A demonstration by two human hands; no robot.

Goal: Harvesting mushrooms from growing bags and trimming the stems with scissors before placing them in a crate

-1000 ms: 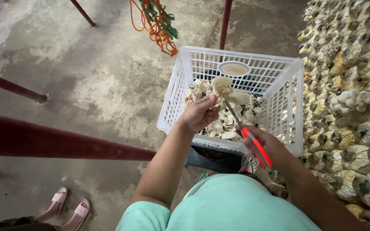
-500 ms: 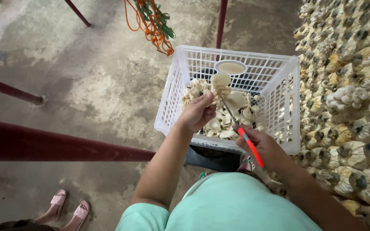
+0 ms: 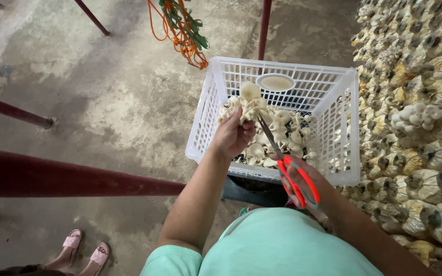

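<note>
Likely mushroom farm: stacked grow bags, harvest crate, bare concrete floor.

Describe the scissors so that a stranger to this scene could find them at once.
Start at the white plastic crate of pale mushrooms. At its near edge the right hand holds the scissors, blades pointing to the mushroom cluster in the left hand. Only they have bright red-orange handles.

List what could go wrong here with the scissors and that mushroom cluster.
1. The scissors in the right hand have their blades up against the mushroom cluster, close to the left hand; a slip might nick a finger.
2. The cluster is held above the white crate; cut pieces should drop inside, though some could miss.
</note>
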